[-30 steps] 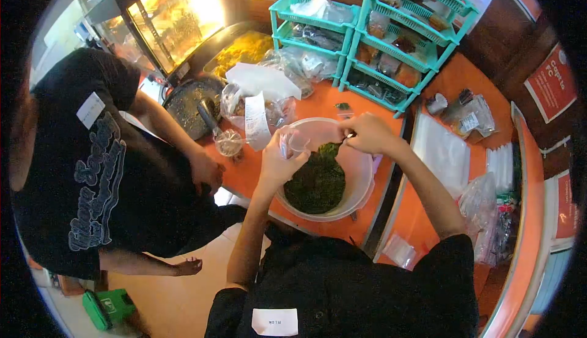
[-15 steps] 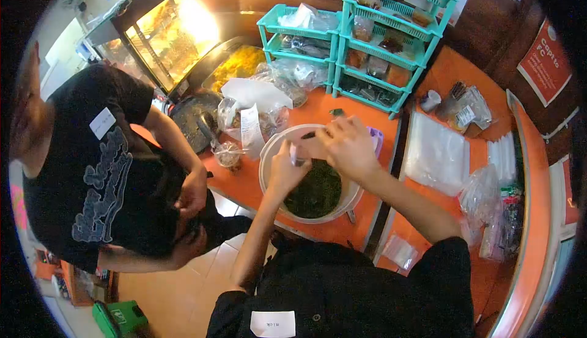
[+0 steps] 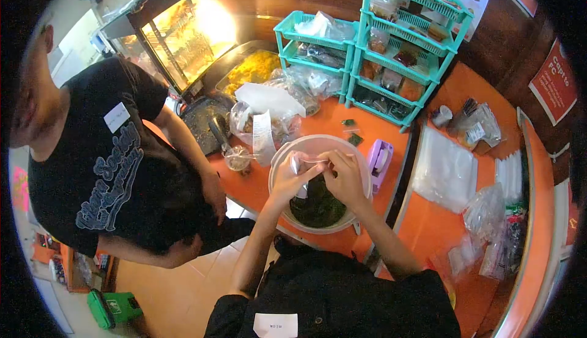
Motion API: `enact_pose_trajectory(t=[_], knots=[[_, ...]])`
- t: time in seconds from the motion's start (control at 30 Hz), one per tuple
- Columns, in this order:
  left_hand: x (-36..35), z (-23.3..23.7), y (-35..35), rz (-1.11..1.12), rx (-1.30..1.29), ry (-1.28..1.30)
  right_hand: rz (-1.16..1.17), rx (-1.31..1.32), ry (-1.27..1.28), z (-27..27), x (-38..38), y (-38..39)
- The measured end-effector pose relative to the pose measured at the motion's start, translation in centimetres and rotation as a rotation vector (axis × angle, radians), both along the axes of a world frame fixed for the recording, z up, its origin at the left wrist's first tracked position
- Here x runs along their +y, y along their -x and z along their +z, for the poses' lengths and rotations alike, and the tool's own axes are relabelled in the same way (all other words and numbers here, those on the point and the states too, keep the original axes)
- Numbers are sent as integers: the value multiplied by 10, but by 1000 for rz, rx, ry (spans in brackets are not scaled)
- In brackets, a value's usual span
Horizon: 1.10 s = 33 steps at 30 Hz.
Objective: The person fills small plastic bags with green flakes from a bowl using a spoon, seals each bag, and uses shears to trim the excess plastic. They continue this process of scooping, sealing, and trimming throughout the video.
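Observation:
A white tub [image 3: 365, 216] holding a dark green leafy or flaky mass [image 3: 321, 209] stands on the orange table in front of me. Over its far half, my left hand [image 3: 290, 181] and my right hand [image 3: 343, 179] pinch a small clear plastic bag [image 3: 314, 159]. A thin pinkish line runs along the bag's top edge between my fingertips. Something shiny shows beside my left fingers, too small to name. What is inside the bag cannot be made out. Just beyond the tub lie two small dark green pieces or packets [image 3: 354, 138].
Right of the tub is a purple tape dispenser [image 3: 379, 164]; farther right lie clear plastic bags [image 3: 445, 165]. Teal shelf racks [image 3: 403, 57] stand behind. Filled bags [image 3: 269, 121] sit at back left, beside a lit display case [image 3: 180, 38]. A person in black [image 3: 122, 161] stands close on my left.
My right hand has come down and closer to my left, both now at the bag's edge. A second green piece and the whole tape dispenser now show. The view has shifted slightly.

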<state>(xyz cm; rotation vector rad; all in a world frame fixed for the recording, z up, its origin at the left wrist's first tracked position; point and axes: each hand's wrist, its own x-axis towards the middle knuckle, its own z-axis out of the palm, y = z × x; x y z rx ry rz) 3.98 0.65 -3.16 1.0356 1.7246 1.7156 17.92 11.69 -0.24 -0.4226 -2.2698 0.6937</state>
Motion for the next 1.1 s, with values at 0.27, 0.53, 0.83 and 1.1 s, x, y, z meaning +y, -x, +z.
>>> enact_pose_trajectory(t=[0.27,0.53,0.83,1.1], knots=[[-6,9,-7,147,-100,-163,69,225,628,12,-5,-2],[-1,-7,-3,142,-103,-183,60,215,489,7,-2,-6],[-5,2,-6,141,-12,-119,60,134,344,-2,0,-2],[-1,-5,-4,135,70,-113,57,138,214,-3,-4,-1]])
